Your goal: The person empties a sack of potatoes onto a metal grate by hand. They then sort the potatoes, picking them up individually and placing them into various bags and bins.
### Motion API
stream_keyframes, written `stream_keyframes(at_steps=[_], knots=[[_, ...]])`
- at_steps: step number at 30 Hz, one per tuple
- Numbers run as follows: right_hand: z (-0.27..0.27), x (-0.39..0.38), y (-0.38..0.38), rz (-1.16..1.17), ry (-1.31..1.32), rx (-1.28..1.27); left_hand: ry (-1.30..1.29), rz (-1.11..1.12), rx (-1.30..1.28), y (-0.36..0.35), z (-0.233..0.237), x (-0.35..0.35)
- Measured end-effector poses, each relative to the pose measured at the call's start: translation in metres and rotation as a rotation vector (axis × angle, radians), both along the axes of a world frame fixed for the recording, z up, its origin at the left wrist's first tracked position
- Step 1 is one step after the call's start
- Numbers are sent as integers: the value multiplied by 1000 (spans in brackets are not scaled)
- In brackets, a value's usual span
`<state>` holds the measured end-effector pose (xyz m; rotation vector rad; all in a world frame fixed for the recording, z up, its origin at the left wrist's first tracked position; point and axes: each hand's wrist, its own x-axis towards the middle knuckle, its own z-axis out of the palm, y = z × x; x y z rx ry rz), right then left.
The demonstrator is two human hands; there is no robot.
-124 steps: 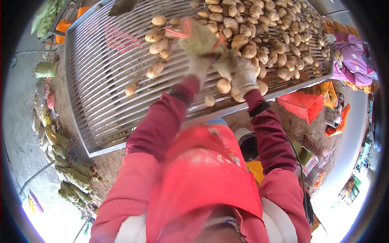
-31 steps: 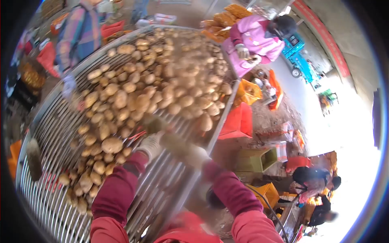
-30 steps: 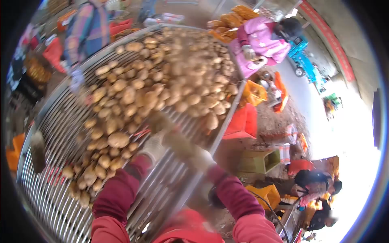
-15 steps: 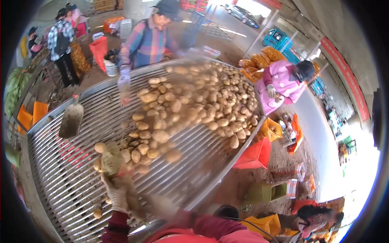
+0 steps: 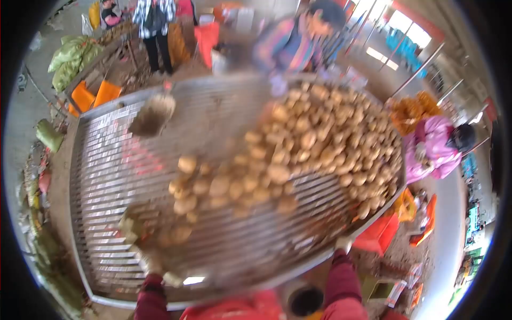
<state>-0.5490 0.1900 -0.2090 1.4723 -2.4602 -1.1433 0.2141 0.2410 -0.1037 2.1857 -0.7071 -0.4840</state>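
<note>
My left hand (image 5: 152, 262), in a pale glove, is over the near left of the slatted metal table (image 5: 101, 256). A blurred greenish-brown lump (image 5: 132, 224) is at its fingers; what it is I cannot make out. Loose potatoes (image 5: 229, 184) lie just beyond it, and a large heap of potatoes (image 5: 341, 138) covers the right side. My right hand (image 5: 344, 244), also gloved, is closed at the table's near right rim. A dirty scoop (image 5: 153, 115) rests on the slats at the far left.
Across the table a person in a checked top (image 5: 290, 48) reaches toward the potatoes. Another person in pink (image 5: 434, 146) is at the right end. A red bag (image 5: 378, 234) and a yellow bag (image 5: 406, 205) hang near the right rim. Green sacks (image 5: 72, 58) lie at the far left.
The view has swung, shifting the table rightward in it. My right hand, blurred near my body before, is now at the rim. My left hand is farther from the loose potatoes.
</note>
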Motion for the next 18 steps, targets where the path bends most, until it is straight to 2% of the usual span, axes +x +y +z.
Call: stream_keyframes(at_steps=[1, 2, 5, 8, 9, 10, 11, 12, 13, 14, 15, 16, 17, 18], knots=[[-32, -20, 4, -33, 76, 79, -58, 2, -22, -7, -4, -22], [-29, -22, 4, 39, 130, 159, -117, 4, -43, -14, -9, -44], [-8, -12, -13, -281, -77, 52, -150, -91, -27, -67, -12, -116], [-5, -9, -14, -378, -144, 65, -149, -216, 70, -118, -13, -185], [0, -5, -13, -373, -133, 125, 16, -214, -83, -134, -2, -211], [4, -1, -14, -356, -114, 207, -131, -262, 48, -145, -11, -229], [3, -3, -15, -264, -12, 377, -313, -316, -25, -154, -25, -248], [-41, -30, 8, -442, -138, -68, -187, -388, -4, -170, -16, -265], [-34, -25, 10, -527, -207, -179, -62, -457, 16, -189, 0, -280], [-20, -9, 11, -605, -274, -292, -48, -519, 83, -208, 11, -297], [-21, -8, 12, -716, -432, -532, -35, -582, 148, -227, 17, -314], [-24, -9, 14, -816, -608, -811, -50, -671, 110, -245, 15, -329], [-27, -11, 17, -886, -759, -1075, -182, -677, 13, -254, 2, -346], [-8, 4, 13, -852, -692, -972, -127, -701, -6, -267, -4, -360]])
